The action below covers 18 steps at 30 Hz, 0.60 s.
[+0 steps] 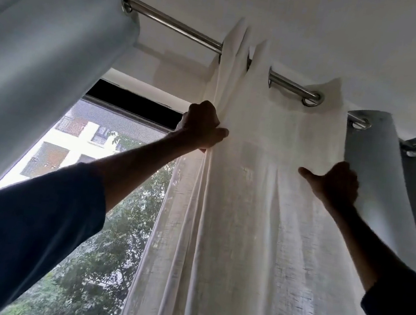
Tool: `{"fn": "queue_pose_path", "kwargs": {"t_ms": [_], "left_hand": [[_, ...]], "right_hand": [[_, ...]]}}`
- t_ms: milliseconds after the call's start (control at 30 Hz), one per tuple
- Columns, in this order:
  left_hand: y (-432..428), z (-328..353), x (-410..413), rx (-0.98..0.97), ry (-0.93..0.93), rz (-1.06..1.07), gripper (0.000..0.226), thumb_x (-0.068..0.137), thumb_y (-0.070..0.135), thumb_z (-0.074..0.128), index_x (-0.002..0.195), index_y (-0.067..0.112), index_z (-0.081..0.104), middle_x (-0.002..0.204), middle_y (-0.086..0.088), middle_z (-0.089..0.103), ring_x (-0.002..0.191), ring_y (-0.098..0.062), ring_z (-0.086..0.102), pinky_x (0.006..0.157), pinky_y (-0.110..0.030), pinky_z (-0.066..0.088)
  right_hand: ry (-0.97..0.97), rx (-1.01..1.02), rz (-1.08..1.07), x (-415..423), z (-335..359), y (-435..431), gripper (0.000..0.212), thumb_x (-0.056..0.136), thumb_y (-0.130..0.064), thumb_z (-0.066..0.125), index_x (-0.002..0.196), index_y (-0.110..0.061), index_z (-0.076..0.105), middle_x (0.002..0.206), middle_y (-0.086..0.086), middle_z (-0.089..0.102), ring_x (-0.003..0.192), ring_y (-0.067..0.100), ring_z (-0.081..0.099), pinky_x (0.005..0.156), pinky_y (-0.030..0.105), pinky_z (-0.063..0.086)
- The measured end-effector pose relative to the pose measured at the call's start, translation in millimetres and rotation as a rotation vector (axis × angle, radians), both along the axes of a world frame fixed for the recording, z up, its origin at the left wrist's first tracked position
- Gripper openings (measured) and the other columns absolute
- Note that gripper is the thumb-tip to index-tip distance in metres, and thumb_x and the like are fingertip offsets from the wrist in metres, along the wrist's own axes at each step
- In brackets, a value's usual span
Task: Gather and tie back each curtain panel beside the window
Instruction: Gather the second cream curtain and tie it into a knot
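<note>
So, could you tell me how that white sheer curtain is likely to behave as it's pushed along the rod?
The white sheer curtain probably feels light and floppy: daylight shows through it and it bunches under the left hand. Its eyelets likely slide along the rod, perhaps snagging where folds crowd.

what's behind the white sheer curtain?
Through the white sheer curtain, daylight and faint tree foliage glow at its left edge. The curtain rod passes behind its top folds. Both the left hand and right hand grip it. Further right, the weave hides whatever is behind.
</note>
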<state>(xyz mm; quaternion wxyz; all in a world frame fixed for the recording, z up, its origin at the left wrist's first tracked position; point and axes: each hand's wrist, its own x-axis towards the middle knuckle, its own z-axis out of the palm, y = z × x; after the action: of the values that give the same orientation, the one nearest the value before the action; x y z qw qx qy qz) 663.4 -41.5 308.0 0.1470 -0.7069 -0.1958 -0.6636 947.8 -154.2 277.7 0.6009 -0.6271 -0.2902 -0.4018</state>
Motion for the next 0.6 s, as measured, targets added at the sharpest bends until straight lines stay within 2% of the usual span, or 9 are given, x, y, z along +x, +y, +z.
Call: {"fn": "queue_pose_path", "kwargs": {"t_ms": [100,133,267,367,467,533,600], "left_hand": [[0.5,1.3,1.0,0.002,0.004,-0.01,0.044,0.083,0.037,0.07,0.049,0.014,0.055,0.03,0.004,0.047,0.038,-0.009,0.061,0.065,-0.024,0.056],[1.0,1.5,0.9,0.008,0.004,-0.006,0.044,0.083,0.037,0.07,0.049,0.014,0.054,0.032,0.005,0.047,0.038,-0.01,0.06,0.065,-0.025,0.056],[4.5,1.2,-0.9,0.037,0.026,0.038,0.042,0.078,0.041,0.065,0.05,0.014,0.049,0.041,0.003,0.05,0.052,-0.021,0.065,0.075,-0.032,0.059],[2.4,-2.0,-0.7,0.045,0.033,0.054,0.039,0.077,0.038,0.068,0.053,0.017,0.045,0.05,0.001,0.051,0.064,-0.029,0.068,0.073,-0.036,0.059],[3.4,-1.2,0.1,0.061,0.042,0.071,0.038,0.078,0.034,0.07,0.054,0.02,0.045,0.053,0.003,0.05,0.07,-0.029,0.069,0.073,-0.034,0.058],[5.0,-0.5,-0.4,0.084,0.059,0.102,0.041,0.08,0.033,0.07,0.053,0.023,0.042,0.059,-0.004,0.057,0.078,-0.033,0.07,0.073,-0.032,0.055],[6.9,-0.6,-1.7,0.122,0.061,0.137,0.043,0.083,0.024,0.066,0.053,0.022,0.036,0.071,-0.016,0.064,0.086,-0.04,0.069,0.068,-0.033,0.047]], "right_hand": [[-0.093,0.059,0.001,6.6,-0.5,1.7,0.045,0.086,-0.036,0.076,0.117,-0.004,0.066,0.123,0.025,0.063,0.119,0.043,0.057,0.098,0.046,0.047],[-0.127,0.064,-0.034,3.9,0.3,2.1,0.035,0.087,-0.034,0.073,0.107,-0.006,0.07,0.113,0.025,0.067,0.112,0.044,0.061,0.093,0.044,0.05],[-0.335,0.027,-0.182,-35.4,2.4,3.7,0.026,0.092,-0.031,0.068,0.09,-0.005,0.075,0.097,0.024,0.07,0.097,0.046,0.065,0.081,0.043,0.053],[-0.517,-0.001,-0.246,-73.6,9.8,8.7,0.026,0.095,-0.028,0.064,0.085,-0.006,0.074,0.09,0.019,0.072,0.092,0.041,0.068,0.078,0.04,0.052],[-0.642,0.002,-0.138,-118.1,17.3,23.4,0.025,0.093,-0.027,0.06,0.09,-0.008,0.075,0.096,0.017,0.073,0.099,0.038,0.066,0.079,0.037,0.048],[-0.739,-0.013,-0.047,-154.6,17.5,34.7,0.026,0.09,-0.029,0.057,0.089,-0.009,0.074,0.097,0.015,0.072,0.101,0.038,0.064,0.075,0.036,0.041],[-0.762,-0.018,0.021,-183.5,18.0,41.8,0.023,0.087,-0.026,0.057,0.069,-0.012,0.064,0.076,0.01,0.064,0.088,0.036,0.063,0.066,0.032,0.031]]}}
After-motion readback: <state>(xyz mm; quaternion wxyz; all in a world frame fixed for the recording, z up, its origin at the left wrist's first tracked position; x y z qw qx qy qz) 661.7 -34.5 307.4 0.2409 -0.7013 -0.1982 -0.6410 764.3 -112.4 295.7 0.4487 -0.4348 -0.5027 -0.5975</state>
